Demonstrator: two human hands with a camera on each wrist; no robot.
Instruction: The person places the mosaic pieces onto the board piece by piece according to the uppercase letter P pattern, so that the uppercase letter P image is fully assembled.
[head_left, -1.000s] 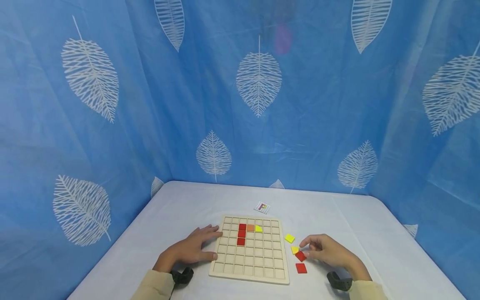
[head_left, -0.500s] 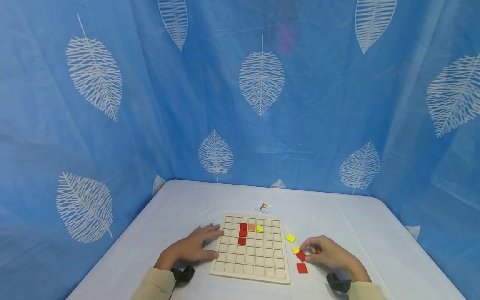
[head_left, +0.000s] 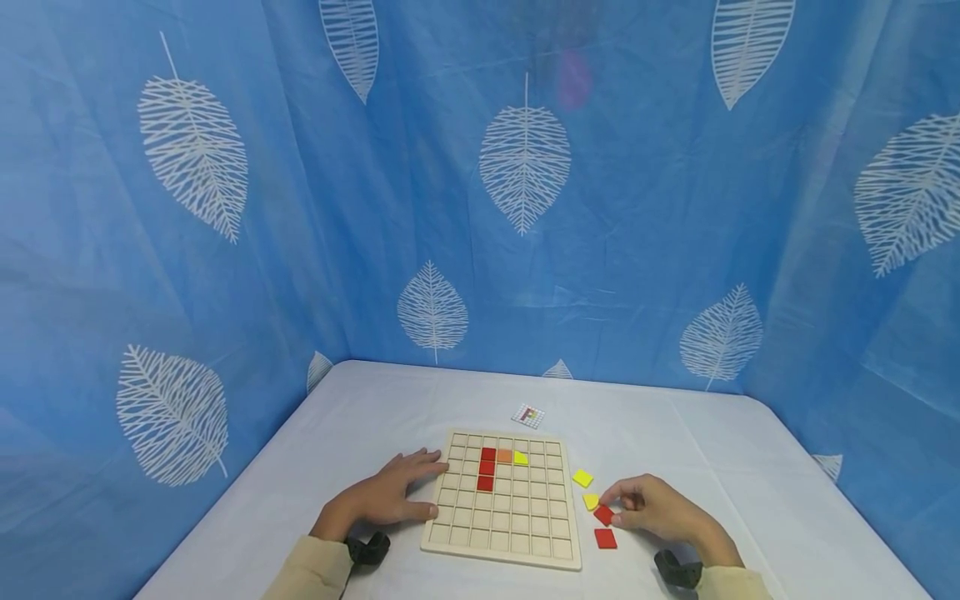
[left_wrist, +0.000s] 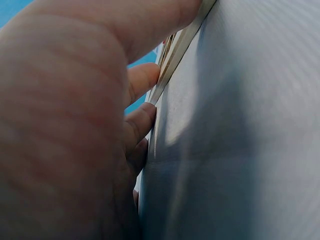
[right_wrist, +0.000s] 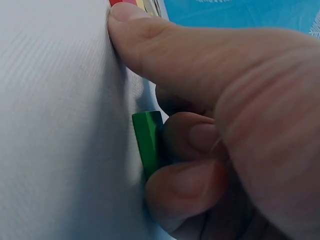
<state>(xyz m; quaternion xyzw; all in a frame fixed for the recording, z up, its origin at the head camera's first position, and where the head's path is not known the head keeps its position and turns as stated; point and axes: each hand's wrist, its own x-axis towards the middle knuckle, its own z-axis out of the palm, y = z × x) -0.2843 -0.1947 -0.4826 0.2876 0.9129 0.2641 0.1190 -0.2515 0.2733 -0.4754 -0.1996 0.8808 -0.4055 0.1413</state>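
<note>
In the head view a pale wooden grid board (head_left: 510, 525) lies on the table. My left hand (head_left: 386, 492) touches its left edge with thumb and fingers extended. Beside the board's right side, my right hand (head_left: 660, 508) pinches a small red tile (head_left: 603, 515) between thumb and forefinger, low at the table. A yellow tile (head_left: 591, 502) with a curved edge lies against that red tile. In the right wrist view a green piece (right_wrist: 147, 140) shows by the curled fingers; whether they grip it is unclear. Set in the board are a red column (head_left: 487, 468), an orange tile (head_left: 505, 456) and a yellow tile (head_left: 521, 458).
Another red tile (head_left: 605, 539) lies just in front of the pinched one. A loose yellow tile (head_left: 582, 478) sits farther back, near the board's right edge. Behind the board is a small printed pattern card (head_left: 528, 415). A blue leaf-patterned curtain (head_left: 600, 208) surrounds the white table.
My right thumb and forefinger have closed onto the red tile. The left hand keeps its place at the board's edge. The head view has shifted slightly.
</note>
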